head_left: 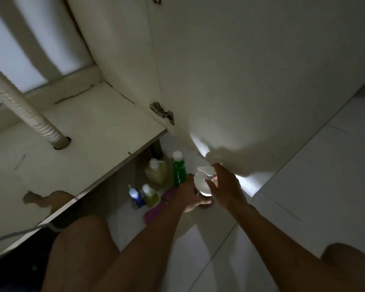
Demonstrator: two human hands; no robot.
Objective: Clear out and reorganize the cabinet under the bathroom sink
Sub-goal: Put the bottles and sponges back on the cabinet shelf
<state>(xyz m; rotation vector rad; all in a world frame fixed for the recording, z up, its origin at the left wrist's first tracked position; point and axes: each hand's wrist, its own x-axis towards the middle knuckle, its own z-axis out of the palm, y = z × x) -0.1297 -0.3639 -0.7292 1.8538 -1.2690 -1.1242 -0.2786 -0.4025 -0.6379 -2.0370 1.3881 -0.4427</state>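
A white pump bottle (201, 182) stands on the tiled floor in front of the open cabinet. My left hand (188, 194) grips its lower body from the left. My right hand (226, 184) pinches the pump head from the right. To their left stand a green bottle (179, 169) with a white cap, a yellowish pump bottle (156, 171), a smaller yellow-green pump bottle (150, 196) and a small blue bottle (136, 197). A purple cloth (156, 209) lies on the floor under my left wrist. The cabinet shelf (89, 133) shows bare, cracked white board.
A ribbed drain hose (27, 110) runs down through a hole in the shelf. The open cabinet door (240, 81) with its hinge (162, 112) stands behind the bottles. My bare knees frame the lower view. White floor tiles (314, 175) spread to the right.
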